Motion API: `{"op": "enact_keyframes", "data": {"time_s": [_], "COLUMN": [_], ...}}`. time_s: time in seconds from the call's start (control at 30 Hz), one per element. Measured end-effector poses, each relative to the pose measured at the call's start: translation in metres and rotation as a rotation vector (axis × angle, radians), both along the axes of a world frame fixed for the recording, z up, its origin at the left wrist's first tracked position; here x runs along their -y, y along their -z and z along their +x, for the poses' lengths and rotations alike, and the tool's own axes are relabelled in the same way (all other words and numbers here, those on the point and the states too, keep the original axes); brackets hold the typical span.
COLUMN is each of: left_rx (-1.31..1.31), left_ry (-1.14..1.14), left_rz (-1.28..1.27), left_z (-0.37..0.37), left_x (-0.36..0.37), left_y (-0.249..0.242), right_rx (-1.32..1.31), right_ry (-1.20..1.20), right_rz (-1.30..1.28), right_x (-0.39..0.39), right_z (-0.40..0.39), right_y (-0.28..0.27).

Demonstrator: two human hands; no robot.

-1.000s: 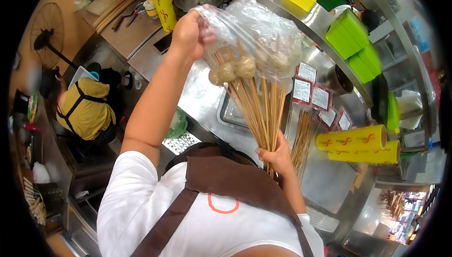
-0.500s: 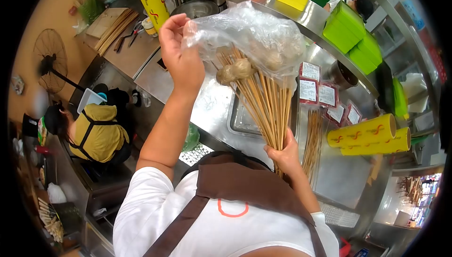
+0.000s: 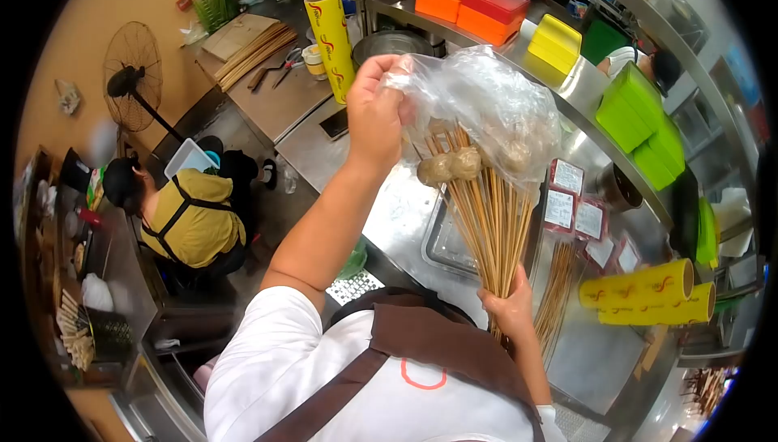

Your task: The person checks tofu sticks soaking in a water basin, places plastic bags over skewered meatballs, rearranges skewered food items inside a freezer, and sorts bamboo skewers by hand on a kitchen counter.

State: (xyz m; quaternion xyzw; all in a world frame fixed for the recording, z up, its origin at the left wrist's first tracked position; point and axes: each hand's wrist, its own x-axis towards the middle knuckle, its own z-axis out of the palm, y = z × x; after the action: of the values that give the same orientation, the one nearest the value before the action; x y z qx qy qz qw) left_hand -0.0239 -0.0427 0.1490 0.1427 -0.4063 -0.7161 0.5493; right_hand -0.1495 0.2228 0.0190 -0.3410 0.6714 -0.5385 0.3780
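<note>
My right hand is wrapped round the lower ends of a thick bundle of bamboo skewers. Brownish-grey ball-shaped pieces sit on the skewers near their upper ends. A clear plastic bag drapes over the top of the bundle and partly hides the pieces inside. Up and to the left, my left hand has its fingers pinched on the bag's edge. Beneath the bundle, a metal tray rests on the steel counter, partly covered from view.
Loose skewers and red vacuum packs with white labels lie right of the bundle. Yellow rolls are farther right. Green boxes and orange boxes stand on a shelf. A person in a yellow top is at the left.
The view has swung, so the scene sits farther right and lower. My left hand's fingers have closed more on the bag's edge. My right hand keeps its hold on the skewers.
</note>
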Motion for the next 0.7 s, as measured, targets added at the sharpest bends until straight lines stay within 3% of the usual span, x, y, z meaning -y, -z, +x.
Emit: {"op": "enact_keyframes", "data": {"time_s": [0.07,0.17,0.23,0.3,0.33,0.37,0.43,0.5,0.6,0.7], "left_rx": [0.132,0.094,0.123,0.636,0.678,0.678,0.838,0.871,1.049,0.959], "left_ry": [-0.201,-0.136,-0.218,-0.832,-0.816,-0.806,-0.52,-0.518,-0.793,-0.848], "left_rz": [-0.169,-0.099,-0.148,-1.075,-1.293,-1.296,-1.482,-1.456,-1.272,-1.126], "left_z": [0.001,0.006,0.003,0.004,0.007,0.011,0.017,0.017,0.012,-0.003], "left_x": [-0.001,0.018,0.027,0.028,0.023,0.018,0.009,0.013,0.023,0.023], "left_y": [-0.004,0.002,0.003,-0.002,-0.006,-0.009,-0.012,-0.01,-0.002,0.002], "right_rx": [0.009,0.003,-0.012,0.117,0.117,0.109,0.107,0.147,0.187,0.038], "right_ry": [0.009,-0.011,-0.033,-0.039,-0.036,-0.04,-0.034,-0.056,-0.052,-0.086], "right_rz": [-0.005,-0.024,-0.011,-0.038,-0.04,-0.003,0.035,0.051,0.03,0.029], "right_x": [0.004,0.007,0.006,0.007,0.008,0.008,0.007,0.007,0.007,0.006], "right_z": [0.002,0.002,0.002,0.004,0.002,0.002,0.0,-0.003,-0.003,-0.006], "right_y": [-0.003,-0.002,-0.002,-0.005,-0.005,-0.004,-0.003,-0.003,-0.007,0.006]}}
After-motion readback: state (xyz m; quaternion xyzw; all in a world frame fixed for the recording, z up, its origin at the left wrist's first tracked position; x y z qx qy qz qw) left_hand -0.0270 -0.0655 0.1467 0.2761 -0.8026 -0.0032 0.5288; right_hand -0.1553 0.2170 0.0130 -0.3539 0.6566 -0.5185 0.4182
